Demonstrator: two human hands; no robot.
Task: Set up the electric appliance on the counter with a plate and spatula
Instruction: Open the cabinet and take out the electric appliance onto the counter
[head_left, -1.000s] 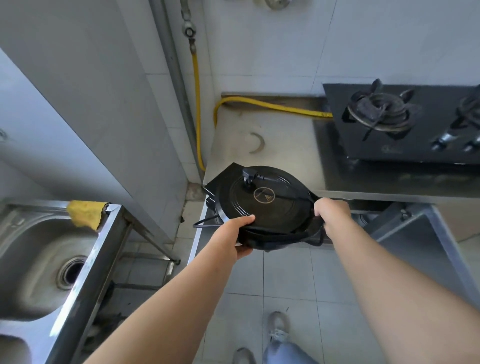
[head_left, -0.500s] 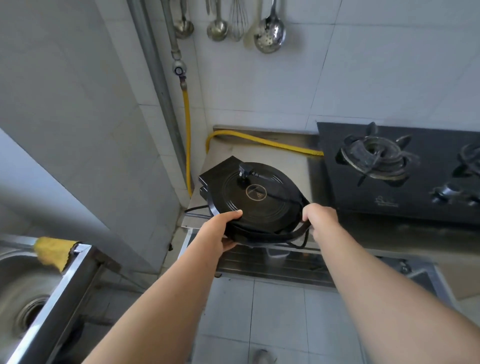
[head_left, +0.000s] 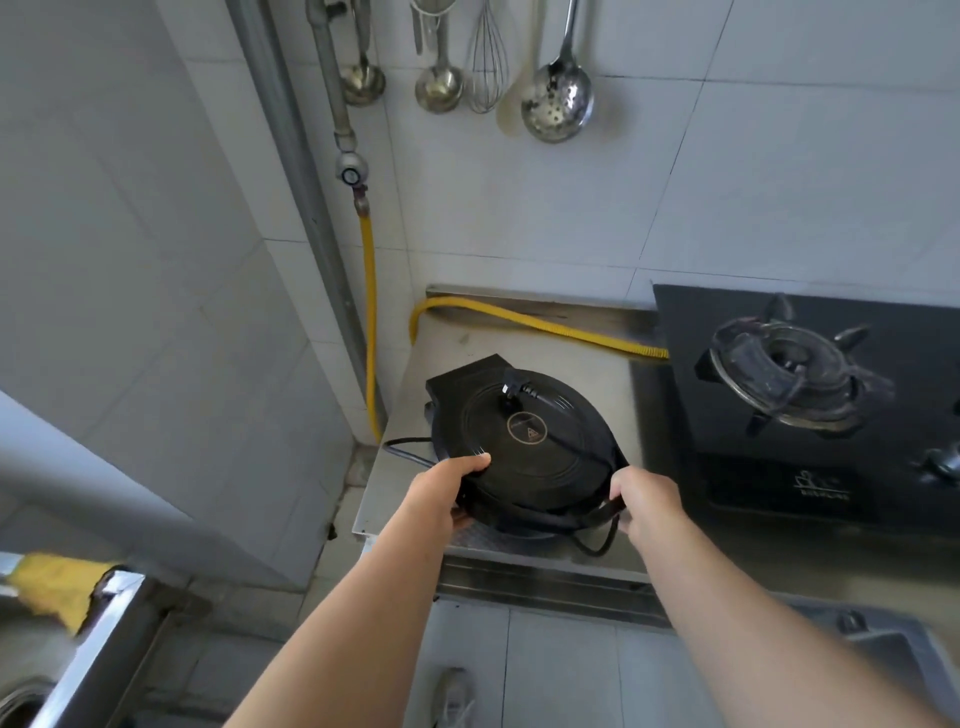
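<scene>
A black round electric appliance (head_left: 524, 441) with a closed lid sits on the steel counter (head_left: 519, 343), its near edge at the counter's front. Its black cord and plug (head_left: 514, 391) lie across the lid and loop out at both sides. My left hand (head_left: 441, 488) grips the appliance's near left rim, thumb on the lid. My right hand (head_left: 647, 499) holds the near right side at the handle. No plate or spatula is near the appliance.
A black gas stove (head_left: 810, 395) fills the counter's right. A yellow gas hose (head_left: 530, 322) runs along the back wall and down the corner. Ladles, a whisk and a slotted spoon (head_left: 558, 104) hang above. A sink with a yellow cloth (head_left: 57, 587) stands lower left.
Both hands have carried the appliance up and forward onto the counter, closer to the wall. The view has tilted up, bringing the hanging utensils into sight.
</scene>
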